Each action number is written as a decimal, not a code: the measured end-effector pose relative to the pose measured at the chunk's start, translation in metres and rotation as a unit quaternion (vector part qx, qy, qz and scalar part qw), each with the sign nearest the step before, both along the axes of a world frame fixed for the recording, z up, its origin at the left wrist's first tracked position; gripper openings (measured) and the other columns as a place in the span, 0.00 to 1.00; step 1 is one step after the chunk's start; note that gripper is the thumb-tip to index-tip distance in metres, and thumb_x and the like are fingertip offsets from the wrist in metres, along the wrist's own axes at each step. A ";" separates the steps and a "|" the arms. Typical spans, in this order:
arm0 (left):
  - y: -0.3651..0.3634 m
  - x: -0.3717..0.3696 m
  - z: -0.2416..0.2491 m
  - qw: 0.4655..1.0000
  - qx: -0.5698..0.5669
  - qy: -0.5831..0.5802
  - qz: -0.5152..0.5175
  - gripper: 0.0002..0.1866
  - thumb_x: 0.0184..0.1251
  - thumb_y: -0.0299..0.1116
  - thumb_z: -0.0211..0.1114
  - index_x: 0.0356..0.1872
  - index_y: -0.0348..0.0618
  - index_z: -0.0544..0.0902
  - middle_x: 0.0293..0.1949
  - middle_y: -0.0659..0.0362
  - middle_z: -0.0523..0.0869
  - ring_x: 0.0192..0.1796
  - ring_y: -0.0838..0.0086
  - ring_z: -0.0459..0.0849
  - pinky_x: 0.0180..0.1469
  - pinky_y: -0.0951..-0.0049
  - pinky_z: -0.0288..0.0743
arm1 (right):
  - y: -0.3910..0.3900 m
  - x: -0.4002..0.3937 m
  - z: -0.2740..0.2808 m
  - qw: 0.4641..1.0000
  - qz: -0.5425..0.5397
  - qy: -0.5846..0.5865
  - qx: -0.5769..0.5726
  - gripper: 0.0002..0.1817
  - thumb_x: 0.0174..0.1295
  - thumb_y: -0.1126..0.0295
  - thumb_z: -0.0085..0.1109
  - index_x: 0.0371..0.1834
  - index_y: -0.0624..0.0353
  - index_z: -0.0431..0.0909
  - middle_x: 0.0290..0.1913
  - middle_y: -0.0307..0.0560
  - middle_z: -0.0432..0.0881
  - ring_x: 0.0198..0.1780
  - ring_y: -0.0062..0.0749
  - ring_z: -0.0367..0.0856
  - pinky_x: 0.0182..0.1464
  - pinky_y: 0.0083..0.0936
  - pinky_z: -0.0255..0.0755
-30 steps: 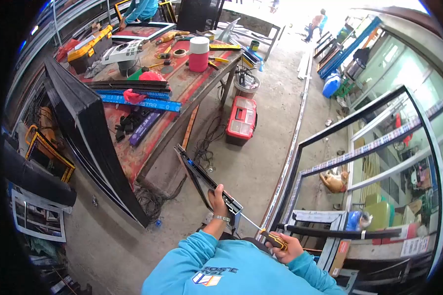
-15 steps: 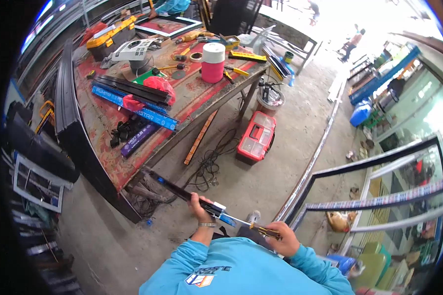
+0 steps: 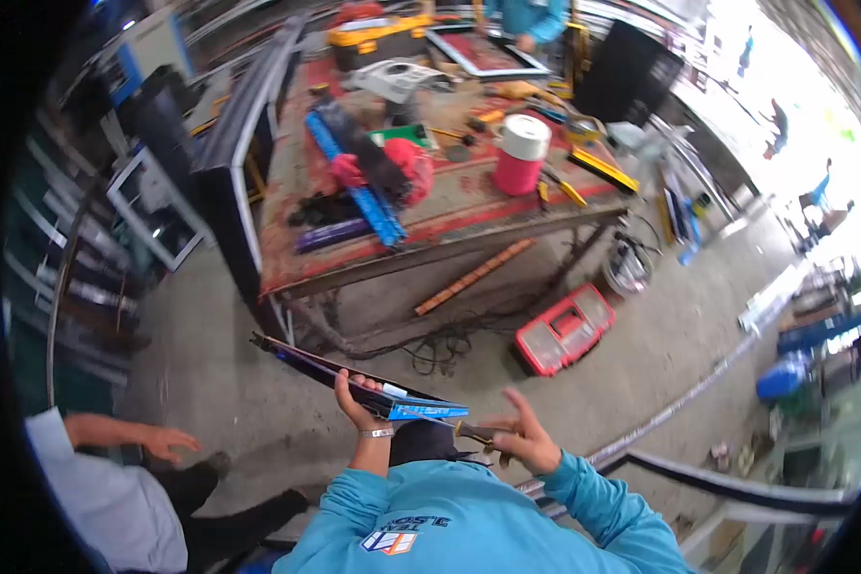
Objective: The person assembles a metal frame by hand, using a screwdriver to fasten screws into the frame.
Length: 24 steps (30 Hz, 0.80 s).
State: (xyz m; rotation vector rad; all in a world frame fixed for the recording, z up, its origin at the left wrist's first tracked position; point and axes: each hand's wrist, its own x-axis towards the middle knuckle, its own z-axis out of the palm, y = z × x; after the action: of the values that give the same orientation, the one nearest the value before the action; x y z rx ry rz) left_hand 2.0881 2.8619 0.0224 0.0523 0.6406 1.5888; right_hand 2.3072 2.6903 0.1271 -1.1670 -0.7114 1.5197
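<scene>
My left hand (image 3: 354, 402) is wrapped around a long dark metal bar (image 3: 349, 378), gripping it near the end closest to me, where a blue label (image 3: 429, 411) shows. The bar runs from that end up and away to my left, tilted a little, held in the air above the concrete floor (image 3: 641, 354). My right hand (image 3: 524, 442) holds a screwdriver (image 3: 474, 433) by its dark and yellow handle; thumb and lower fingers pinch it while the other fingers are spread, so the grip looks loose. The shaft points toward the labelled end of the bar, and the tip seems to meet it, though I cannot tell exactly where.

To do this well, I judge I should close the right hand fully on the handle, keep the shaft in line with the bar's end, and brace the bar hard so it does not twist.

Ahead stands a red worktable (image 3: 430, 225) with tools and a pink and white jug (image 3: 518, 155). A red toolbox (image 3: 564, 330) lies on the floor beside it. Another person's hand (image 3: 167, 442) and light sleeve (image 3: 96, 488) are low on my left.
</scene>
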 end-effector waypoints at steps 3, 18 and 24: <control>0.010 0.001 0.007 0.999 0.003 0.019 0.048 0.12 0.69 0.45 0.56 0.38 0.49 0.78 0.23 0.62 0.81 0.20 0.75 0.78 0.25 0.73 0.75 | 0.030 0.030 0.011 0.882 0.148 -0.365 0.260 0.34 0.58 0.75 0.57 0.68 0.56 0.52 0.51 0.55 0.76 0.38 0.39 0.82 0.34 0.29 0.78; 0.087 0.016 -0.018 0.961 -0.132 0.028 0.240 0.11 0.59 0.43 0.62 0.28 0.50 0.72 0.19 0.65 0.74 0.20 0.75 0.74 0.23 0.73 0.72 | 0.222 0.068 -0.035 0.865 0.197 0.187 -0.422 0.28 0.67 0.67 0.48 0.69 0.60 0.53 0.46 0.53 0.78 0.23 0.29 0.78 0.14 0.17 0.65; 0.101 0.020 0.011 0.927 -0.163 0.041 0.336 0.14 0.58 0.46 0.62 0.27 0.49 0.71 0.19 0.64 0.73 0.19 0.76 0.73 0.23 0.75 0.71 | 0.281 0.073 -0.012 0.742 0.293 -0.395 0.456 0.18 0.53 0.73 0.63 0.49 0.60 0.77 0.41 0.53 0.78 0.35 0.46 0.81 0.37 0.31 0.78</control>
State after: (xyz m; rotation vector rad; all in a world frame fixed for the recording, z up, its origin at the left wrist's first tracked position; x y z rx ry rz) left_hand 2.1081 2.9631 0.0335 -0.3894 1.0580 2.1152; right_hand 2.3800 2.9710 0.1153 -0.7592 -2.2705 0.7825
